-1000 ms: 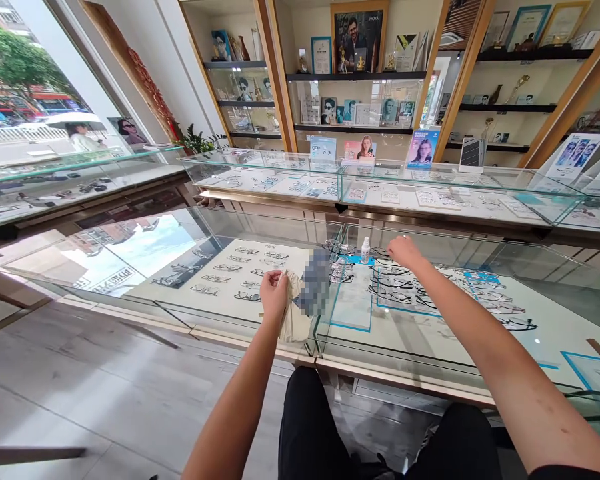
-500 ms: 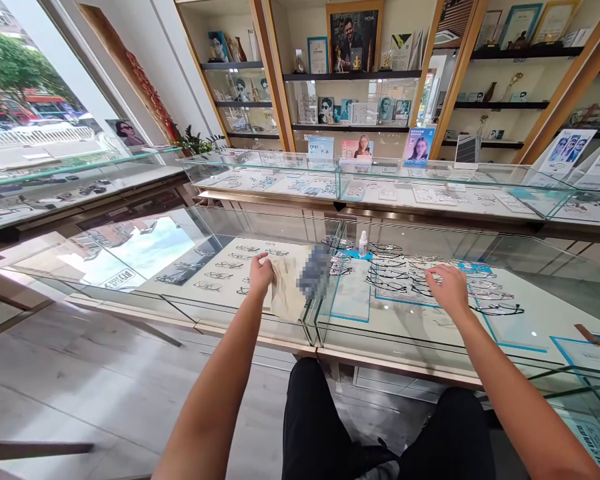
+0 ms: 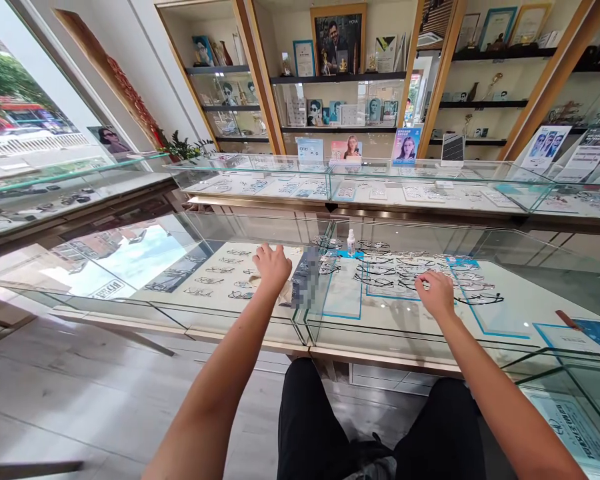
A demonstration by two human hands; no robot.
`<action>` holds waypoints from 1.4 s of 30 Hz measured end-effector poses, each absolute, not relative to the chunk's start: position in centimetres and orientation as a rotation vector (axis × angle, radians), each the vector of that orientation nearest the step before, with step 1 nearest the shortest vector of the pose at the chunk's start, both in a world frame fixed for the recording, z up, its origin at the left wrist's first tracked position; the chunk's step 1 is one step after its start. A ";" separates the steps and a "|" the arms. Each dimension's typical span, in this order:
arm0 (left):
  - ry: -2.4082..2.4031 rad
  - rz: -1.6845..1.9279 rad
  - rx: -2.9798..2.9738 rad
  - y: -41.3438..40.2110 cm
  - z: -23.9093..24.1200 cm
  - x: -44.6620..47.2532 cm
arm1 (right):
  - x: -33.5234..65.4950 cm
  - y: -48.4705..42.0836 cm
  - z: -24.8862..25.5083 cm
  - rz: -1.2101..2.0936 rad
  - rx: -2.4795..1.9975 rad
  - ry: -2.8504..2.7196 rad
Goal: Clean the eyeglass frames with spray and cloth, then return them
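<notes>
My left hand (image 3: pixel 273 265) is over the left glass case, its fingers apart. Part of a crumpled beige cloth (image 3: pixel 284 295) shows under and beside it, largely covered by the hand. Eyeglass frames (image 3: pixel 220 270) lie in rows on the pale surface to its left. My right hand (image 3: pixel 436 292) is closed, thumb and fingertips pinched together, over the right case. Right by its fingertips are dark-rimmed eyeglasses (image 3: pixel 375 280) in rows; whether the fingers grip a pair cannot be made out. A small white spray bottle (image 3: pixel 351 244) stands upright between the hands, farther back.
Glass edges (image 3: pixel 300 327) of the two cases meet in the middle. Blue-edged display sheets (image 3: pixel 343 307) lie in the right one. Behind stands another glass counter (image 3: pixel 260 193) with more frames and upright cards. My knees (image 3: pixel 305 393) are at the front edge.
My left hand has shifted right and its fingers have spread; the cloth it gripped now lies bunched beneath it. My right hand, still pinched, has come slightly lower. The view has turned slightly right.
</notes>
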State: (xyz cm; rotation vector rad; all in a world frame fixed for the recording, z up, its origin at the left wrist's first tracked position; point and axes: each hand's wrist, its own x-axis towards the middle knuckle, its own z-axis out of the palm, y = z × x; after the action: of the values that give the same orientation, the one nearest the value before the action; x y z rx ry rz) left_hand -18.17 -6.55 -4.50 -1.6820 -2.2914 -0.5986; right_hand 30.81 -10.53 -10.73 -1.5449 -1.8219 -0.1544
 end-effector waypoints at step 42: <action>-1.640 -1.527 -2.528 -14.1 2.2 1.8 | 20.9 -14.4 -3.3 0.782 -1.042 -1.629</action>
State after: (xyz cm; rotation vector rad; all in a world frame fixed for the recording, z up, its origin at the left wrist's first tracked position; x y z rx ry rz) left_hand 1.77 -14.14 2.21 -2.5282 -1.6400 -1.5272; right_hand 20.89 -14.40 -3.27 -1.0425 -1.6287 0.7817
